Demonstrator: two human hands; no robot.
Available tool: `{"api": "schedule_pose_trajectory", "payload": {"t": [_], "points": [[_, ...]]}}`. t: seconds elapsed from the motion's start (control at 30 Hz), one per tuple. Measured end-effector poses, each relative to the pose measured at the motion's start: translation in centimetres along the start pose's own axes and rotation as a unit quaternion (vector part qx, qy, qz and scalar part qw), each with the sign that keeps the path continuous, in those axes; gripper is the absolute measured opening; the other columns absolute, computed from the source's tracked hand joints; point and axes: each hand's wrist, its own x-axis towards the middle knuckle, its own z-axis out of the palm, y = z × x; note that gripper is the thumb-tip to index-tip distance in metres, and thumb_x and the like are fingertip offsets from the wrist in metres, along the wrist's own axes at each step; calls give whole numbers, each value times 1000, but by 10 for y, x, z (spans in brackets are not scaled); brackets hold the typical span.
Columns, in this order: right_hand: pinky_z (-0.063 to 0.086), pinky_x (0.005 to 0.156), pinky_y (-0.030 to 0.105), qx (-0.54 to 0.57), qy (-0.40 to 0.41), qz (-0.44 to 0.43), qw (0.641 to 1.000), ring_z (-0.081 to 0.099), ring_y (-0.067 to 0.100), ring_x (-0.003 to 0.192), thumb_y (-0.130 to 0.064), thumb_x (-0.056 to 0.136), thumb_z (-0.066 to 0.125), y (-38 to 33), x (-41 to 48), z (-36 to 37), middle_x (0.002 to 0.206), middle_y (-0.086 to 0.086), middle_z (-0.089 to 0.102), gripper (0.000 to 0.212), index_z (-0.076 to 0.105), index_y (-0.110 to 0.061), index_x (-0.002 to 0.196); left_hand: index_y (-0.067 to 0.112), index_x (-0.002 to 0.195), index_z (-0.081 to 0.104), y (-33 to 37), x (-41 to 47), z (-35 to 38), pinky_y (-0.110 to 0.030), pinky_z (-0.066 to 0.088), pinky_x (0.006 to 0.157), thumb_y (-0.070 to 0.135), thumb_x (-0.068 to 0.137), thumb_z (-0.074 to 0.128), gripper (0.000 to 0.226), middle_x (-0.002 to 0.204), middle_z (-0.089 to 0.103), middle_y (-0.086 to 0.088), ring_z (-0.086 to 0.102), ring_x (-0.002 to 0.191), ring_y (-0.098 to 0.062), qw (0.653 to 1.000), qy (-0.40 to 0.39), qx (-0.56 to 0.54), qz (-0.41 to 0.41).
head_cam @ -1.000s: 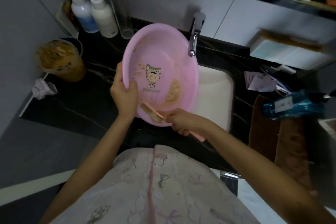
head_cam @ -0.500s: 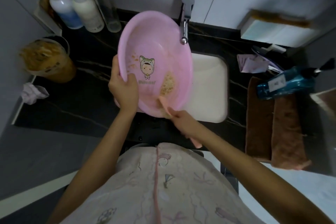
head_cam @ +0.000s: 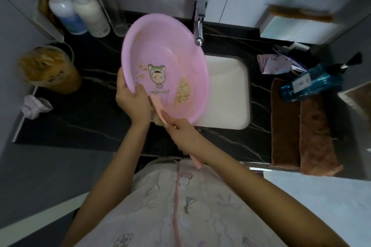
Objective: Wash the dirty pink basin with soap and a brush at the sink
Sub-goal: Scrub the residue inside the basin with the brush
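The pink basin (head_cam: 170,50) is tilted up over the left side of the white sink (head_cam: 228,94), its inside facing me. It bears a cartoon figure and yellow-brown dirt patches at the left and lower right. My left hand (head_cam: 132,100) grips the basin's lower left rim. My right hand (head_cam: 182,132) holds a pink brush (head_cam: 157,106) by its handle. The brush head lies against the basin's lower inside wall, right beside my left hand. The handle's end sticks out below my right wrist.
The tap (head_cam: 198,20) stands just behind the basin. Pump bottles (head_cam: 80,12) are at the back left, a cup of brownish stuff (head_cam: 48,70) and a crumpled tissue (head_cam: 35,104) on the left counter. A blue bottle (head_cam: 313,82) and brown towels (head_cam: 301,134) lie at the right.
The brush has moved along the basin's lower inside wall, first right toward the dirt patch, then back left next to my left hand. My left hand keeps its grip on the rim.
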Motion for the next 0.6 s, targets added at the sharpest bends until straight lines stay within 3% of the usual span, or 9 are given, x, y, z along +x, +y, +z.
{"api": "schedule_pose_trajectory", "payload": {"t": [0.03,0.1,0.2,0.23,0.3,0.37,0.47,0.53,0.6], "points": [[32,43,8,-12,-4,-3,1000,43,-3,44,-21,102,32,7,0,-4,67,-7,49,44,27,-37,143,9,128,56,-2,0,-1,-18,50,90,-8,72,44,60,111,63,0,58,100,1,1000,8,-5,-5],[37,56,12,-42,-21,37,998,49,2,62,-27,103,29,22,-1,-20,83,-2,58,42,31,-36,144,8,129,56,-6,0,-5,-20,50,91,-9,72,45,60,113,64,-3,60,105,-7,1000,16,-10,-13],[39,57,5,-65,-32,98,992,49,-6,67,-32,103,34,33,6,-59,87,-8,55,42,41,-17,141,10,129,56,-9,0,-3,-18,50,89,-9,73,46,60,111,63,2,60,102,1,1000,-1,-14,-1],[42,67,4,-92,-36,109,989,54,-7,77,-33,102,36,37,18,-73,97,-2,60,42,43,-15,140,11,129,55,-9,0,-3,-15,49,87,-10,73,46,61,109,63,5,59,99,5,1000,-8,-13,3],[40,94,22,-204,-31,137,969,52,11,116,-34,102,32,45,48,-103,136,10,50,45,34,-22,146,13,131,54,-4,-2,-1,-10,48,84,-10,74,46,62,109,62,6,59,99,4,1000,-19,-6,1],[41,90,33,-365,2,135,921,49,28,120,-27,101,29,45,71,-130,139,12,45,49,20,-36,149,13,132,53,-3,-3,-1,-9,48,84,-10,75,47,62,111,63,3,58,102,-1,999,-32,-3,-4],[41,77,33,-485,77,114,864,55,30,110,-21,97,34,36,87,-157,124,12,54,57,18,-43,147,13,133,52,-3,-2,-3,-9,48,85,-11,75,47,62,113,63,1,58,104,-2,999,-36,-4,1],[42,82,34,-460,31,118,880,52,30,115,-26,99,34,39,92,-146,129,12,51,53,20,-36,149,13,133,53,-4,-2,-3,-8,47,85,-10,74,47,63,114,63,3,57,104,1,999,-41,-2,10],[41,98,38,-373,-78,135,915,45,31,126,-40,99,36,47,80,-119,138,10,47,52,29,-22,148,14,132,53,-6,0,-3,-9,46,86,-10,73,47,64,113,63,3,56,104,3,999,-42,-3,13]]}}
